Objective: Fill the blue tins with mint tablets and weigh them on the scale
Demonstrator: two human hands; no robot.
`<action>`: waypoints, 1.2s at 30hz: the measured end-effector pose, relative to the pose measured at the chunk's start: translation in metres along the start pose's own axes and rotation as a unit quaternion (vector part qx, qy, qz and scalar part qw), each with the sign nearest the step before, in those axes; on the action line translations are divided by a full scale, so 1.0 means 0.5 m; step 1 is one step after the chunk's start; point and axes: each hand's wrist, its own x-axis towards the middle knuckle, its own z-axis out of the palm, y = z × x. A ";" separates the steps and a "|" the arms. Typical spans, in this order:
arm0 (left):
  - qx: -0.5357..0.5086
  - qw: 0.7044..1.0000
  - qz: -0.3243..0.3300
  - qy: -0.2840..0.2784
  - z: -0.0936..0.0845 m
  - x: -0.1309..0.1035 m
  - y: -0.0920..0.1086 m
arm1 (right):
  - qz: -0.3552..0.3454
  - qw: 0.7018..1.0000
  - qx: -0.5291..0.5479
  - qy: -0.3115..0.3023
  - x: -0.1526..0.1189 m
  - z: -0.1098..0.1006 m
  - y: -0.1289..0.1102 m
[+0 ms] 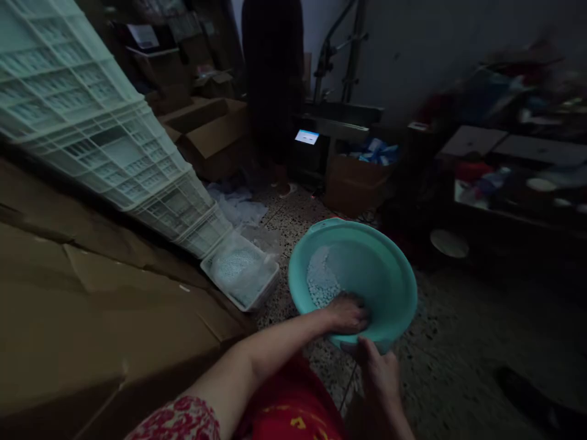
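Note:
A round turquoise basin (389, 263) is tilted in front of me, with small pale pellets (321, 284) gathered along its left inner side. Inside the basin, beside the pellets, is my left hand (348, 313); its fingers are dark and blurred, so their pose and anything under them cannot be made out. My right hand (378, 366) grips the basin's near rim, thumb over the edge. To the left of the basin, a white crate (270, 287) on the floor holds more pale pellets and a clear plastic bag.
Stacked white crates (110, 128) and large cardboard (114, 330) line the left. A person (273, 79) stands behind, near a small lit screen (307, 137) and a cardboard box (353, 183). A cluttered table (527, 208) is at the right.

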 end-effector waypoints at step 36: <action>-0.083 0.867 -0.483 0.083 0.134 -0.224 -0.922 | -0.087 0.924 -0.184 -0.324 0.442 0.899 0.156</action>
